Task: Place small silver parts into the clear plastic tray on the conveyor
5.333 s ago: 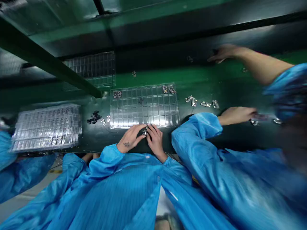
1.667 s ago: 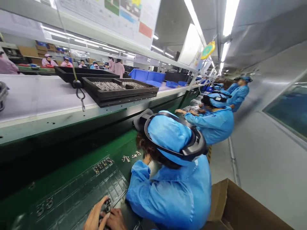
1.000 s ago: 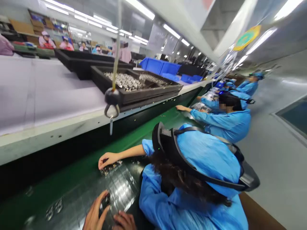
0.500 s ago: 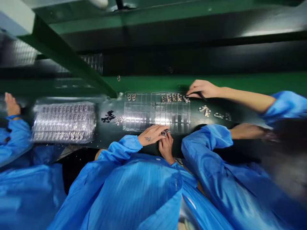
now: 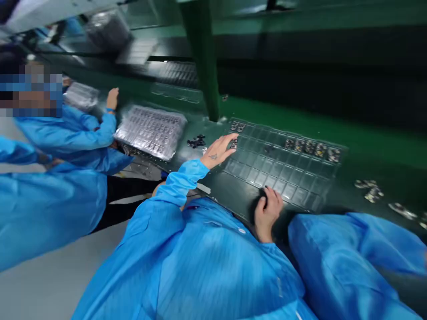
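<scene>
A clear gridded tray [image 5: 283, 171] lies on the dark green bench in front of me. My left hand [image 5: 218, 151] reaches over its far left part, fingertips pinched on a small metal part [image 5: 234, 143]. Two like parts [image 5: 237, 126] sit in the tray's far left corner, and a row of several [image 5: 312, 147] sits along its far right edge. My right hand [image 5: 268, 209] rests at the tray's near edge with curled fingers; nothing shows in it.
A stack of filled clear trays [image 5: 150, 131] lies to the left, with a small pile of black parts [image 5: 196, 141] beside it. Loose metal parts [image 5: 370, 191] lie right of the tray. A green post [image 5: 203, 58] rises behind. Co-workers in blue coats sit left [image 5: 66, 129] and right [image 5: 350, 253].
My left hand has left my right and gone out to the tray's far left with the part. The co-worker's hand is gone from the tray's far right corner. The view swung left.
</scene>
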Motion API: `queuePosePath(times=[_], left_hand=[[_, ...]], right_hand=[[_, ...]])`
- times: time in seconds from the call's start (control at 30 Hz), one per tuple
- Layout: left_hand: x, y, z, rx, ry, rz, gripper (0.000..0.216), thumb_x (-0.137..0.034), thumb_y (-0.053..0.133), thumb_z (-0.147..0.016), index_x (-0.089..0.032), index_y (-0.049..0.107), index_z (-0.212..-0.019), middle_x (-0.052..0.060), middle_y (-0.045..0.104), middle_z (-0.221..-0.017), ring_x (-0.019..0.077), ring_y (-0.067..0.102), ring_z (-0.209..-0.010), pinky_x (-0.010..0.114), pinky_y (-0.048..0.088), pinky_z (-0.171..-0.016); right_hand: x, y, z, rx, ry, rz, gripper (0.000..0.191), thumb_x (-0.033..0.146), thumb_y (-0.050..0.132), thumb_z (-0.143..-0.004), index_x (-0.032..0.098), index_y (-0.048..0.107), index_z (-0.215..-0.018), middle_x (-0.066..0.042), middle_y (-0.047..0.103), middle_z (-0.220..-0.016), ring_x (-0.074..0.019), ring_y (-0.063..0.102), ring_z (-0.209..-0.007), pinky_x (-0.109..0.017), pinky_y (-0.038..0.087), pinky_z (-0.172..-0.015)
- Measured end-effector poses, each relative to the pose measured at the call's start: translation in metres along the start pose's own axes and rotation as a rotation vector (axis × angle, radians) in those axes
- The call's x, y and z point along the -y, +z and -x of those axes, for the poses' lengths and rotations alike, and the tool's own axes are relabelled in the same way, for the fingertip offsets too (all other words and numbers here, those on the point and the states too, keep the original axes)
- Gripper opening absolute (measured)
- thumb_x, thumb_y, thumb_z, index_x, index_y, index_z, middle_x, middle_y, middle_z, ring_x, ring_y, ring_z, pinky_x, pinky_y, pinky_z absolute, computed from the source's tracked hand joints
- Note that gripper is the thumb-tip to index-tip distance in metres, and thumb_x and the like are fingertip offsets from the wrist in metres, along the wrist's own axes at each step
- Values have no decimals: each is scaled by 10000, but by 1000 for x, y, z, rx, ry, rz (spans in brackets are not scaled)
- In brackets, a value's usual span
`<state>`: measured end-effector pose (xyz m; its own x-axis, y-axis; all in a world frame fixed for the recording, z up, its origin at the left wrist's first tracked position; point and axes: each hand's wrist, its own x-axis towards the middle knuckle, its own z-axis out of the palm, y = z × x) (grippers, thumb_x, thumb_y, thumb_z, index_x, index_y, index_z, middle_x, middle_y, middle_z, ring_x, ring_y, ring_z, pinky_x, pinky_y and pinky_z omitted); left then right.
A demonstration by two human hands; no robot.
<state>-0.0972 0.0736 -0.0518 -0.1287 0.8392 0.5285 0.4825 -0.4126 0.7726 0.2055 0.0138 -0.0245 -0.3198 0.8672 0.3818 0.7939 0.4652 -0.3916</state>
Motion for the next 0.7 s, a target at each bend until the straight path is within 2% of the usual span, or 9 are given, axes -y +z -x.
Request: queuePosePath(times=[0.1, 0.2, 0.27, 0.43, 0.53, 0.7], left_hand=[[10, -47, 27, -87, -66, -111, 529, -454, 468, -974, -136, 382, -1389, 133, 562, -1283, 217, 543, -1179, 368, 423, -1048], [9, -85, 56, -183, -172, -191, 525, -413, 507, -961, -137, 381, -1390, 125, 550, -1298, 200, 531, -1203, 351, 407, -1075], [5, -103, 76, -212, -222, -225, 522, -373, 521, -955, -127, 376, -1391, 125, 542, -1308, 186, 517, -1224, 334, 396, -1089], [3, -134, 119, -153, -307, -353, 495, -322, 473, -964, -94, 366, -1391, 159, 520, -1333, 193, 505, -1247, 348, 374, -1104], [22, -162, 133, -143, -348, -417, 503, -303, 462, -953, -79, 357, -1391, 172, 523, -1328, 204, 501, -1253, 362, 369, -1102], [73, -208, 139, -93, -390, -388, 542, -286, 468, -923, -68, 331, -1400, 181, 512, -1343, 197, 485, -1281, 358, 362, -1106]], right_hand=[[-5, 4, 0, -38, -23, -22, 377, 215, 422, -954, 101, 606, -1263, -122, 596, -1286, -248, 451, -1299, -486, 345, -1110], [-7, 6, -1, -35, -69, -52, 385, 222, 422, -947, 90, 613, -1254, -134, 602, -1272, -258, 457, -1283, -492, 354, -1096], [-6, 5, -1, -27, -81, -67, 389, 221, 419, -945, 85, 615, -1253, -140, 604, -1267, -261, 453, -1280, -494, 355, -1093], [-5, 5, 0, -45, -70, -73, 389, 233, 427, -942, 76, 626, -1237, -149, 613, -1246, -277, 456, -1270, -500, 367, -1080], [-5, 7, 0, -53, -85, -67, 383, 234, 431, -943, 76, 630, -1230, -150, 620, -1232, -278, 467, -1262, -498, 373, -1074], [-7, 9, -1, -59, -89, -14, 388, 239, 443, -940, 90, 619, -1252, -150, 621, -1231, -279, 486, -1259, -492, 372, -1082]])
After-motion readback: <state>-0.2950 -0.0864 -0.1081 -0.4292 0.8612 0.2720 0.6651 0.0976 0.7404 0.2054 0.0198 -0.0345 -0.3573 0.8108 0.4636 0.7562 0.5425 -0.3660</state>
